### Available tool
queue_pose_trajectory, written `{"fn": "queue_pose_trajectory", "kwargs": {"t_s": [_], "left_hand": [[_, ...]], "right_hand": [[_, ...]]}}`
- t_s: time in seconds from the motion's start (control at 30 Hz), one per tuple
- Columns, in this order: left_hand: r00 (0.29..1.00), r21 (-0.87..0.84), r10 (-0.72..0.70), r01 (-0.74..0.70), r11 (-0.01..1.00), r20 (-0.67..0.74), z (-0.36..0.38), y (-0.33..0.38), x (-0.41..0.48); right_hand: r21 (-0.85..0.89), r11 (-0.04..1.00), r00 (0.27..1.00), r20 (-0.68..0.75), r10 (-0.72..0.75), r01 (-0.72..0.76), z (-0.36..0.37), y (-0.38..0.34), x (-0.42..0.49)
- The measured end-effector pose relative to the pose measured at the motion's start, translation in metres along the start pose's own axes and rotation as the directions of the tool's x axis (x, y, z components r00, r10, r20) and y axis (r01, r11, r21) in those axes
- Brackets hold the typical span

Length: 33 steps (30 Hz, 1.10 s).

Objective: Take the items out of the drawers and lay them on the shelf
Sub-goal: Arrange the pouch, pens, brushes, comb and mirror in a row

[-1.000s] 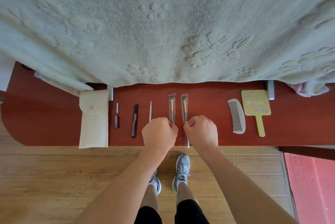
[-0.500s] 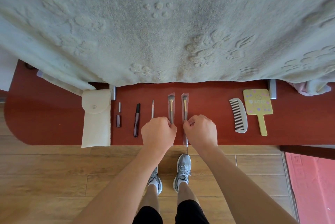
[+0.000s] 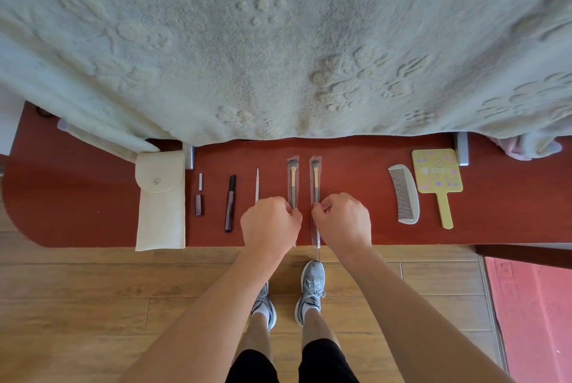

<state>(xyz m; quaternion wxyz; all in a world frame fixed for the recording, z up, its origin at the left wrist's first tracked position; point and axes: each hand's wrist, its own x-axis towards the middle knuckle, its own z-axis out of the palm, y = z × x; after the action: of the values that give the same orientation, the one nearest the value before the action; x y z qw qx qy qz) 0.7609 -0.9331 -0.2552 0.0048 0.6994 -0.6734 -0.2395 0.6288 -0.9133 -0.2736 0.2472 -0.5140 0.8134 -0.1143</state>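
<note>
Two makeup brushes in clear sleeves lie side by side on the red-brown shelf (image 3: 356,162). My left hand (image 3: 270,221) pinches the handle of the left brush (image 3: 292,179). My right hand (image 3: 342,219) pinches the handle of the right brush (image 3: 315,179), whose sleeve sticks out past the shelf's front edge. Left of them lie a thin white stick (image 3: 257,186), a dark pen (image 3: 230,203), a small lipstick with its cap off (image 3: 198,200) and a cream pouch (image 3: 160,200). To the right lie a white comb (image 3: 404,193) and a yellow hand mirror (image 3: 437,178).
A pale green fleece blanket (image 3: 278,42) hangs over the back of the shelf and hides everything behind it. Wooden floor lies below the shelf's front edge, with my grey shoes (image 3: 311,286) on it and a red mat (image 3: 535,320) at the right.
Both hands stay on the two brushes. The view has shifted slightly; nothing else has visibly moved.
</note>
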Motion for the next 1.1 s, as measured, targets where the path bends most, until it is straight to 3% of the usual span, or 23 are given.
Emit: {"fn": "queue_pose_trajectory", "kwargs": {"t_s": [0.5,0.8,1.1], "left_hand": [[0.999,-0.043,0.001,-0.002,0.999,-0.035,-0.005,-0.003,-0.001],[0.996,-0.058,-0.030,0.025,0.998,-0.084,-0.029,-0.028,-0.001],[0.981,-0.090,-0.085,0.070,0.994,-0.176,-0.048,-0.081,0.002]], "right_hand": [[0.002,1.000,1.000,-0.023,-0.013,0.013,-0.003,0.001,0.001],[0.040,0.995,0.995,-0.058,-0.085,0.087,-0.006,-0.037,-0.004],[0.040,0.990,0.990,0.038,-0.134,0.133,0.016,-0.088,-0.018]]}}
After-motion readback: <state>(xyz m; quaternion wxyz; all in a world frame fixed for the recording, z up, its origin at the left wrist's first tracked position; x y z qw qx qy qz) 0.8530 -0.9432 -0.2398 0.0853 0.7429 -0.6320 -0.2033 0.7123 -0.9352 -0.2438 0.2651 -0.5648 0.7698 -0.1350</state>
